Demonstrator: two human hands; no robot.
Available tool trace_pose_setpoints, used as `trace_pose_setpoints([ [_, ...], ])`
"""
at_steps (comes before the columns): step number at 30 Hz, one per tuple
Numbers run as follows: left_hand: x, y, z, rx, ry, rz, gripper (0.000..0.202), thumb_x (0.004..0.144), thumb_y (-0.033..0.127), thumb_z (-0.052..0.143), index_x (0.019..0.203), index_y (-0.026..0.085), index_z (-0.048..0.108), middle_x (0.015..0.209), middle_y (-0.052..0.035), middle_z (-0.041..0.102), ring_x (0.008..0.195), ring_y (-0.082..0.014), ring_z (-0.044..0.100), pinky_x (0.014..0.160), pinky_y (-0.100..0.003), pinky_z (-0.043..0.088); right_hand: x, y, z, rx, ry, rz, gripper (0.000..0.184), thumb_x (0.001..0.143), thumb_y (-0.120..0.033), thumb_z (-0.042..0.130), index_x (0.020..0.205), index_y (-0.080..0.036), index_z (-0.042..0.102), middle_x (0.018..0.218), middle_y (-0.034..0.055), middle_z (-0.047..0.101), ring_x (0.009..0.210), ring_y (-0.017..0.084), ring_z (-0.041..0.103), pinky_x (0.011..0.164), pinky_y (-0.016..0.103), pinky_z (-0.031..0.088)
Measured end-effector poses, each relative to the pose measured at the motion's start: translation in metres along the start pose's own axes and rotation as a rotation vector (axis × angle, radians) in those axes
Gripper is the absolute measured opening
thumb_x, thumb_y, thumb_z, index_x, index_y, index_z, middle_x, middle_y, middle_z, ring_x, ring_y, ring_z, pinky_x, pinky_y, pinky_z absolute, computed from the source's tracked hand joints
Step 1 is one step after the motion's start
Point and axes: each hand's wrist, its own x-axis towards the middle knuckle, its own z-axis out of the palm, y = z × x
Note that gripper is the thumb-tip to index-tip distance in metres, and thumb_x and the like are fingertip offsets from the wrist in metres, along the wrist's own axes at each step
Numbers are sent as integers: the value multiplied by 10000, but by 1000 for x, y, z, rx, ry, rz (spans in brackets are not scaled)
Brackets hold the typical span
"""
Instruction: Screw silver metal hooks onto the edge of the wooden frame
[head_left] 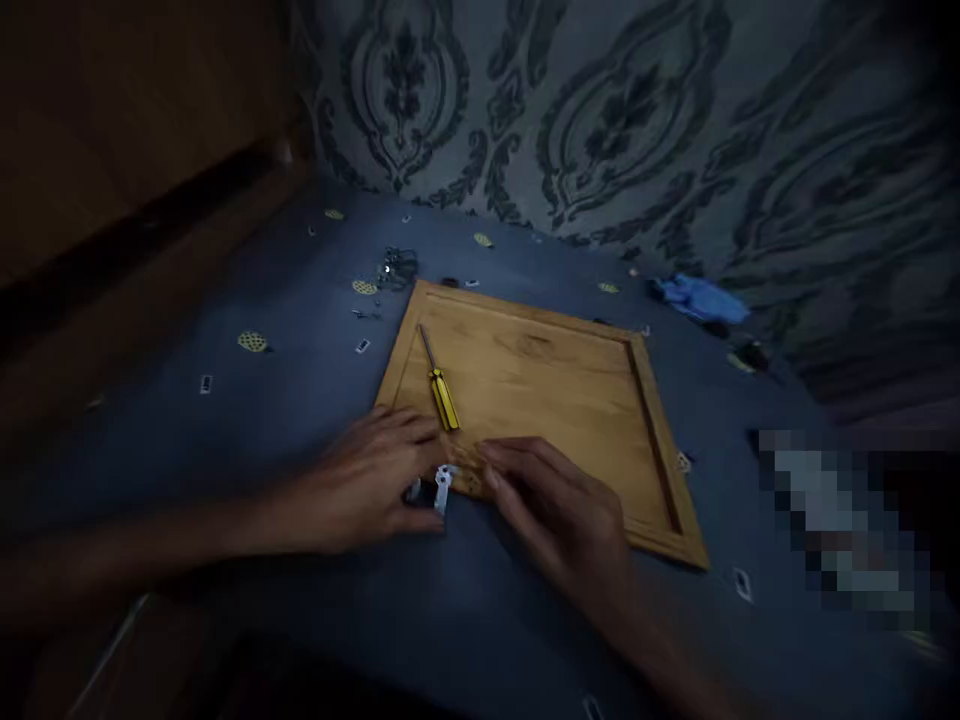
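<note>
A wooden cabinet door (540, 380) with a raised frame lies flat on the blue patterned cloth. A metal cabinet hinge (442, 482) is at its near left edge. Around that hinge, my left hand (375, 475) has its fingers on the door frame and its thumb below, holding the hinge in place. My right hand (562, 510) is just right of the hinge, thumb and fingertips pinched together low over the door's near edge; anything between them is too small to make out. A screwdriver (442, 397) with a yellow handle rests on the door, its shaft pointing away from me.
Beyond the door's far left corner sits a small heap of metal hardware (397, 267), with a few loose bits nearby. A blue plastic bag (701, 298) lies at the back right. Patterned wallpaper (600, 110) rises behind, and wooden furniture (135, 130) borders the left.
</note>
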Motion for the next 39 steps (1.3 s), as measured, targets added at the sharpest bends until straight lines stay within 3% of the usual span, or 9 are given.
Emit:
trace_pose_setpoints([
  [4,2,2,-2,39,26,17,355,806,309,831,1087,181,656,1190,-71,663,1181,-277,586,1025,-439,450,58,16,10,-1,-73,-83,144,978,-157,588,1034,-160,720,888,52,716,746,136,692,643,232,534],
  [7,3,1,-1,57,29,10,403,776,366,853,1062,161,657,1173,-77,659,1160,-287,592,1003,-439,453,106,22,29,-197,-337,83,182,966,-160,593,1048,-178,755,916,46,739,811,159,694,712,259,524],
  [10,3,0,-2,58,28,23,395,780,371,849,1051,157,657,1102,-54,662,1078,-259,611,949,-403,459,145,30,55,-293,-375,121,186,954,-170,603,1044,-171,766,1012,77,756,931,211,700,813,314,515],
  [14,2,0,-3,84,45,43,400,772,391,852,1024,148,659,1112,-56,663,1078,-257,612,930,-377,455,174,44,87,-416,-393,165,195,945,-205,637,1094,-148,750,1078,127,741,1043,269,684,876,373,526],
  [21,1,0,-5,132,47,42,381,794,433,829,968,141,657,1103,-61,671,1064,-251,626,915,-358,467,190,56,109,-549,-423,182,302,988,-369,638,1228,-186,645,1282,90,653,1120,231,656,960,467,566],
  [27,1,-3,-3,111,62,60,352,798,436,823,904,150,648,1088,-53,666,1070,-252,619,917,-363,459,193,58,116,-571,-430,174,338,988,-377,637,1272,-193,626,1305,98,639,1112,234,658,939,456,576],
  [39,2,-1,-6,120,24,35,351,808,421,815,958,146,656,1122,-64,664,1100,-259,610,934,-374,471,191,69,117,-393,-374,198,349,986,-385,638,1274,-188,622,1298,98,640,1102,234,661,931,456,580],
])
